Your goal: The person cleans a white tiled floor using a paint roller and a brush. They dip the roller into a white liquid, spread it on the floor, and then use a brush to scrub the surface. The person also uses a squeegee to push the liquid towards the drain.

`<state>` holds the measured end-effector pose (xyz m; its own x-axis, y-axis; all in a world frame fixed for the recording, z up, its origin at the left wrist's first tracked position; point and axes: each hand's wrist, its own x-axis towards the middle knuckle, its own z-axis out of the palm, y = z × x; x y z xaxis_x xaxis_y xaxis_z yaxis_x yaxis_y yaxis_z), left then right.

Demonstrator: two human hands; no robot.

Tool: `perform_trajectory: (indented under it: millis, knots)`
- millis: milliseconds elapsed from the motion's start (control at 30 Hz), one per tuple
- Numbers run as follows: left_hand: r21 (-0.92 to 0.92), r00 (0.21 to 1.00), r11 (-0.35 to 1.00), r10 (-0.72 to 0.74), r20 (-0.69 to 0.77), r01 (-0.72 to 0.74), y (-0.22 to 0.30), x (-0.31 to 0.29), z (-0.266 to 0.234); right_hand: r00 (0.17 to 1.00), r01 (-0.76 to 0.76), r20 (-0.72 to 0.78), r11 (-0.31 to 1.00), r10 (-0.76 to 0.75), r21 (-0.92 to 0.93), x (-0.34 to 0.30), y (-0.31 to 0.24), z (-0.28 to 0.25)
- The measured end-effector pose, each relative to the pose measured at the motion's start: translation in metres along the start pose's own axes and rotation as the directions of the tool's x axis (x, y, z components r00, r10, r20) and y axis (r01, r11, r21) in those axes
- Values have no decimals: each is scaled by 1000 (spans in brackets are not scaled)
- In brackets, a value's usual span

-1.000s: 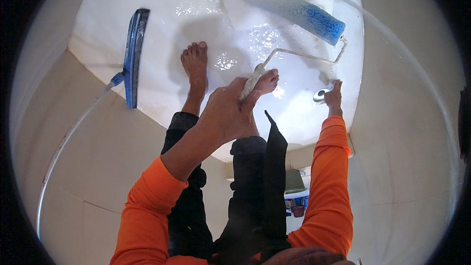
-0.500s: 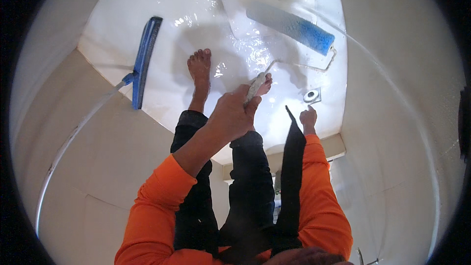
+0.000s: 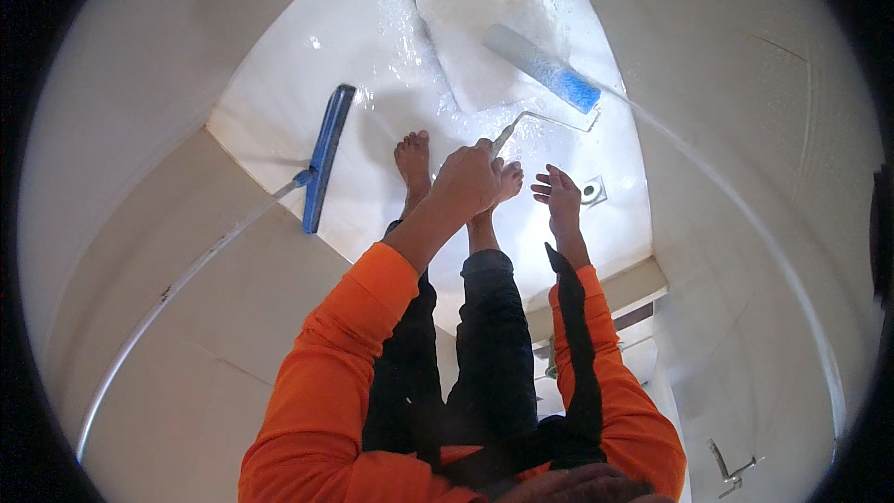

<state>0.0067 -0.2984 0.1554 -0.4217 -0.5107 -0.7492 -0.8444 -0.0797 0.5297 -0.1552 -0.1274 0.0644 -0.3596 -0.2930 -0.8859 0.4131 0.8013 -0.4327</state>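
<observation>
- From my remote post, I have the left hand (image 3: 466,182) closed round the handle (image 3: 503,138) of a blue-and-white paint roller (image 3: 549,73), its grip snug with no visible gap
- The roller reaches across the near right part of a pale square sheet (image 3: 461,14) on the wet white floor (image 3: 279,112); I cannot tell whether it presses down or hangs just clear
- The right hand (image 3: 559,196), fingers parted and grip slack, holds nothing that I can see, just left of a round drain (image 3: 592,191)
- The step in hand, as I judge it, is working the roller over the wet surface
- The next move, in my view, calls for a firm left hold and an even stroke, the roller kept flat
- At left, a blue squeegee (image 3: 328,158) rests its head near the wall's foot, a long pole (image 3: 166,295) running back from it; a metal tap (image 3: 731,475) shows low at right
- In the way, I count two bare feet, the right foot (image 3: 509,182) close beside the handle, and a black strap (image 3: 579,335) hanging across the right sleeve (image 3: 624,401); glare blurs the wet patches
</observation>
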Motion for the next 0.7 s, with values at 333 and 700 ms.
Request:
perform_trajectory:
  millis: [333,700]
  knots:
    - [150,999,989,-5,34,0,18,1,-10,917,-308,397,713,44,630,-32,-83,70]
    - [172,997,984,41,66,-52,16,3,-26,944,-272,321,734,77,622,-44,-126,118]
